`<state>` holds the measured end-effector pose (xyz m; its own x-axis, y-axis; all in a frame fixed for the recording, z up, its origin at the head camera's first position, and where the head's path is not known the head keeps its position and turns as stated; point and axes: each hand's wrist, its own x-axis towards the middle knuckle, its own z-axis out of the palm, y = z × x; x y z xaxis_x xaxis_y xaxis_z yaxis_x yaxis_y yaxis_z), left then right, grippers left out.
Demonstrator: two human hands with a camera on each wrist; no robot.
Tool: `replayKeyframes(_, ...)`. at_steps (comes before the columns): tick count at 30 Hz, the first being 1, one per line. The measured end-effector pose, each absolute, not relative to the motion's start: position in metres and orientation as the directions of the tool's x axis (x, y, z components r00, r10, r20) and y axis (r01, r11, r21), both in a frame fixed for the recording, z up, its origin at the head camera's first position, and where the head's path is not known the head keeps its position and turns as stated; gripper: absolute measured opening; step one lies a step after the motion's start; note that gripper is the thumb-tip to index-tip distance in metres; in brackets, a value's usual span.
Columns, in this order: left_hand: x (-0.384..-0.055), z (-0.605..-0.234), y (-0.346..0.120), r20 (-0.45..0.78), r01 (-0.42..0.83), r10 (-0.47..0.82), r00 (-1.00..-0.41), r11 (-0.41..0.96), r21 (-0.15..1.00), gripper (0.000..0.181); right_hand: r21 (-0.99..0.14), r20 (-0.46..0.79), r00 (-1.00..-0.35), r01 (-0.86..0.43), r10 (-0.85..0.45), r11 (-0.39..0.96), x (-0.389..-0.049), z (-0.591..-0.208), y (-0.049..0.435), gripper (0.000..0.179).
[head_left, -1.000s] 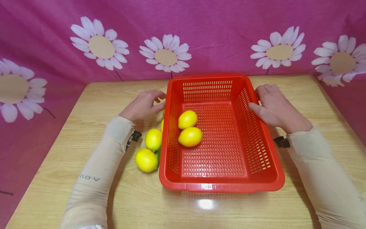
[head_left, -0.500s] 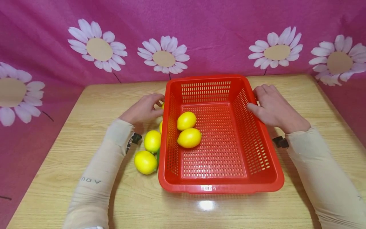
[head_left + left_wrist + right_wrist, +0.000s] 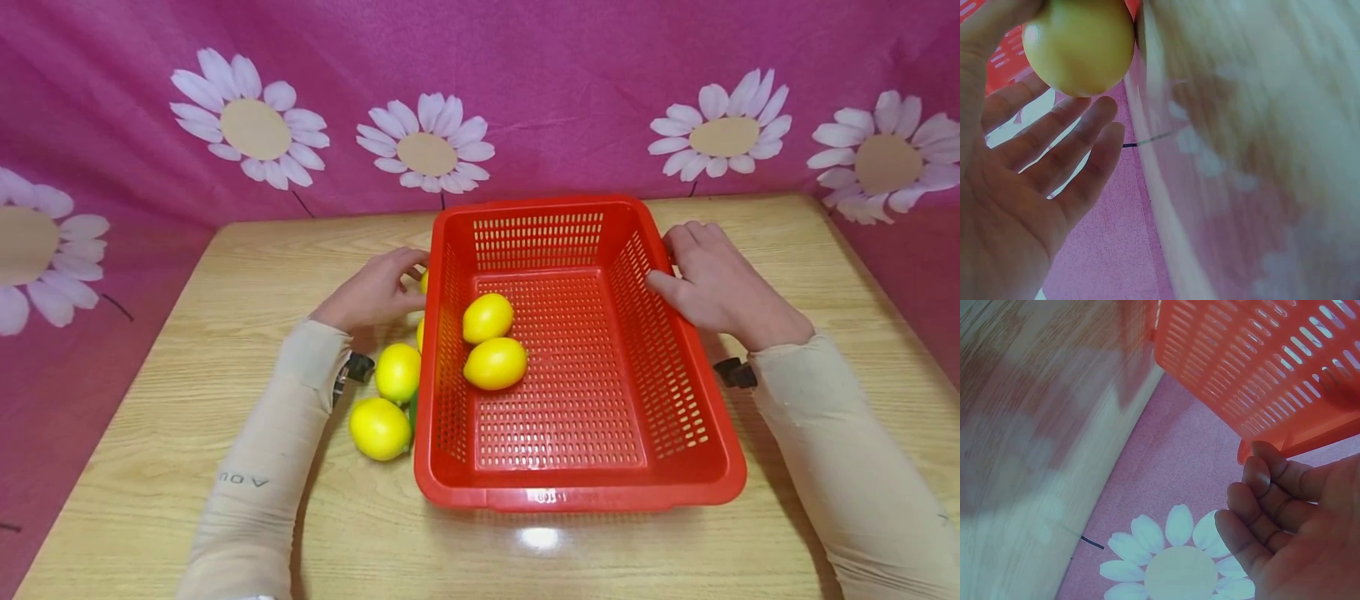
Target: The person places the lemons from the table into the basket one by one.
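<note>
A red plastic basket [image 3: 547,496] with slotted walls stands in the middle of the table. Two yellow lemons [image 3: 496,363] lie inside it, against each other on the left of its floor. My right hand [image 3: 712,279] grips the right rim, thumb over the top and fingers curled outside. On the opposite side, my left hand [image 3: 375,287] holds a lemon [image 3: 1079,47] close to the basket's outer wall, thumb on one side and fingers on the other. Nearer me, several more lemons [image 3: 380,428] line that wall, partly hidden by the rim.
A sliver of something green [image 3: 414,408] shows between the near lemons and the basket. The wooden table [image 3: 187,400] ends at the back against a pink cloth [image 3: 562,100] printed with white daisies. Black wrist cameras [image 3: 735,372] sit below each hand.
The head view has drifted slightly, carrying everything a little to the left. A bit more of the lemon at my left hand shows past the rim. The right hand keeps its hold.
</note>
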<state>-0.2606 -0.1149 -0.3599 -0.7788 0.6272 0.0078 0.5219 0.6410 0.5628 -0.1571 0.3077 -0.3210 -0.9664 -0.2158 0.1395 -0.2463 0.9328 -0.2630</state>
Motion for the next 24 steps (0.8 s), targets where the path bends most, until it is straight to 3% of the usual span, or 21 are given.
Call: replayKeyframes(24, -0.26, -0.3632, -0.1181, 0.01, 0.528, 0.664, -0.747, 0.584, 0.616, 0.065, -0.271, 0.137, -0.968, -0.242, -0.211, 0.932, -0.1568, -0.3212, 0.3078, 0.034)
